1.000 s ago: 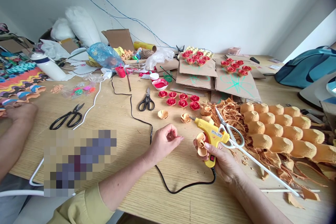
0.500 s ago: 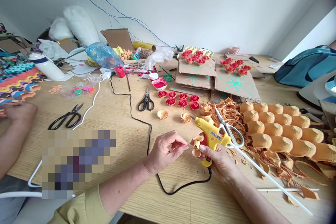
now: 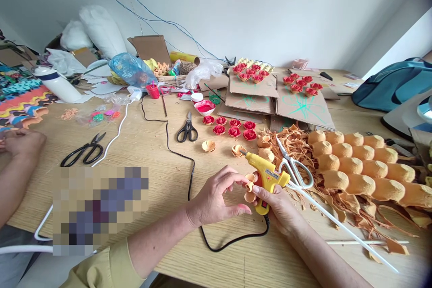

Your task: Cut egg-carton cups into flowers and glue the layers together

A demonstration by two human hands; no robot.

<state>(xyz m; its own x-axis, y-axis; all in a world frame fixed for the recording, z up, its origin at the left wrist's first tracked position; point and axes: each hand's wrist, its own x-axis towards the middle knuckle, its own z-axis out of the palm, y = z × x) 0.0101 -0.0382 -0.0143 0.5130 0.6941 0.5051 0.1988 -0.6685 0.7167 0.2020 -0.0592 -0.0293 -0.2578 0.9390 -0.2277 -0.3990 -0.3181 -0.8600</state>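
Observation:
My right hand (image 3: 281, 204) is closed round a yellow hot glue gun (image 3: 268, 173), whose nozzle points to the upper left. A long white glue stick (image 3: 340, 222) sticks out of its back. Between thumb and fingers the same hand also pinches a small unpainted egg-carton flower (image 3: 249, 186) with spread petals. My left hand (image 3: 216, 198) is beside it, thumb apart from the fingers. Its fingertips touch the flower's upper part. Just beyond the nozzle lie an unpainted carton flower (image 3: 238, 150) and a second carton cup (image 3: 208, 146).
Red painted flowers (image 3: 234, 132) sit in rows behind, near a bowl of red paint (image 3: 204, 108). Black-handled scissors (image 3: 187, 129), white-handled scissors (image 3: 295, 166), carton scraps (image 3: 293, 144) and an egg tray (image 3: 357, 166) surround the hands. Another person's hand (image 3: 25, 141) rests at left.
My left hand has moved right and up to the flower, and its thumb and fingers have parted from a pinch. The glue gun has shifted slightly left.

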